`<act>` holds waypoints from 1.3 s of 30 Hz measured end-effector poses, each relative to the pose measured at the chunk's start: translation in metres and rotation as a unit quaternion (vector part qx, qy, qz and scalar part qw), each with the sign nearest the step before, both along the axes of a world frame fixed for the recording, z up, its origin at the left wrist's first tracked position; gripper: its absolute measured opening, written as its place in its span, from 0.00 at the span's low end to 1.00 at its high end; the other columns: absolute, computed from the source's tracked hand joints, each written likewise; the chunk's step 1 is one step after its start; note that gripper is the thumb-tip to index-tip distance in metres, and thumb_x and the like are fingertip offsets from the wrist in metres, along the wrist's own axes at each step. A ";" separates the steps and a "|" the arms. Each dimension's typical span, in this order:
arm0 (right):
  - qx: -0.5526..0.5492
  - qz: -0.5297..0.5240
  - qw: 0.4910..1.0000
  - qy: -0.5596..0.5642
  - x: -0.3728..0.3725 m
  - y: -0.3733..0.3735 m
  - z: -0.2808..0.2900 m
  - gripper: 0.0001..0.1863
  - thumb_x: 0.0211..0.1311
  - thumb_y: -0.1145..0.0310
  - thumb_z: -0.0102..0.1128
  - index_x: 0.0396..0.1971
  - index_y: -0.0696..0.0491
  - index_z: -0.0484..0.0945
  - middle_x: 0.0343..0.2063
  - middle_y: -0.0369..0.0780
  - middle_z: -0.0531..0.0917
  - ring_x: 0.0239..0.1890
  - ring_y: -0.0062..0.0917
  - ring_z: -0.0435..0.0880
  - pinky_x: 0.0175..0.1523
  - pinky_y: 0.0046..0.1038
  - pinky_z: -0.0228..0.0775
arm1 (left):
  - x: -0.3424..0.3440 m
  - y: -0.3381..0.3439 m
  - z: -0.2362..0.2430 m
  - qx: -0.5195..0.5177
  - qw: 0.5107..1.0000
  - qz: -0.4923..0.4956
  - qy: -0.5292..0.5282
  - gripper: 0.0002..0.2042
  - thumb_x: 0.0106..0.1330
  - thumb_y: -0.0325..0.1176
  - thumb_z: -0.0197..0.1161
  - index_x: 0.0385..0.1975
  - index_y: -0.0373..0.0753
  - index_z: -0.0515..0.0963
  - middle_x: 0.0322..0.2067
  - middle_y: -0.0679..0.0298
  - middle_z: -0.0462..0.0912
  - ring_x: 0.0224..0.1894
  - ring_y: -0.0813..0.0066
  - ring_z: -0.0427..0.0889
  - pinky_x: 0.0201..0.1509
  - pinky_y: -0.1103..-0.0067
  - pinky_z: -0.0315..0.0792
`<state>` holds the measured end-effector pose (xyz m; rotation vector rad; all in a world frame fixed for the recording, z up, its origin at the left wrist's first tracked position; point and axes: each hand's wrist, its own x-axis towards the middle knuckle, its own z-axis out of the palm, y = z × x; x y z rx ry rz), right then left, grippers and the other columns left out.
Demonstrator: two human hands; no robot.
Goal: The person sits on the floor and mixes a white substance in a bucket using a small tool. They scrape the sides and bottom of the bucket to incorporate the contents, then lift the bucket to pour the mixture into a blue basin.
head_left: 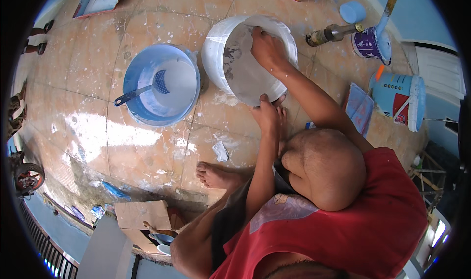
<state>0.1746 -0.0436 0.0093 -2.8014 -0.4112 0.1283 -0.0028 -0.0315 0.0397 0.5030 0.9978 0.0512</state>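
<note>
A large white bucket point(214, 53) stands tilted on the floor in front of me, its mouth turned toward me. Dull grey residue with darker patches coats the inside. My left hand point(266, 115) grips the near rim, thumb over the edge. Inside the bucket, my right hand point(269, 52) has its fingers curled against the inner wall; whatever they hold, if anything, is hidden. Left of the bucket is a blue basin point(131, 78) with whitish residue inside. A dark blue perforated ladle point(159, 82) rests in it, handle over the rim.
Several items stand right: a dark bottle point(319, 37), a pale blue cup point(353, 12), a purple pail point(367, 44) holding a brush point(387, 11), and a light blue bucket point(416, 102). A cardboard box point(142, 215) is near my leg. Paint spots mark the tiled floor point(88, 90).
</note>
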 end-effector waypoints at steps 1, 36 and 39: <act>-0.018 0.005 1.000 -0.009 0.004 0.000 -0.005 0.11 0.68 0.73 0.58 0.46 0.61 0.74 0.29 0.63 0.85 0.36 0.60 0.88 0.45 0.57 0.81 | 0.002 0.001 0.001 -0.005 1.000 0.004 -0.001 0.18 0.74 0.27 0.49 0.62 0.33 0.61 0.45 0.47 0.79 0.29 0.55 0.90 0.12 0.70 0.64; -0.005 0.025 1.000 0.008 0.017 0.011 -0.018 0.14 0.66 0.70 0.59 0.48 0.61 0.76 0.34 0.59 0.87 0.39 0.59 0.89 0.48 0.53 0.82 | -0.001 0.007 -0.005 0.057 0.996 -0.049 -0.054 0.24 0.69 0.20 0.48 0.65 0.22 0.60 0.58 0.40 0.71 0.50 0.44 0.85 0.45 0.61 0.92; 0.021 0.035 0.998 0.044 0.021 0.009 -0.024 0.13 0.68 0.68 0.59 0.46 0.61 0.77 0.31 0.61 0.86 0.38 0.60 0.88 0.49 0.55 0.81 | 0.001 0.004 -0.006 0.044 0.996 -0.047 -0.061 0.31 0.70 0.20 0.47 0.73 0.37 0.49 0.58 0.43 0.71 0.38 0.53 0.87 0.34 0.68 0.91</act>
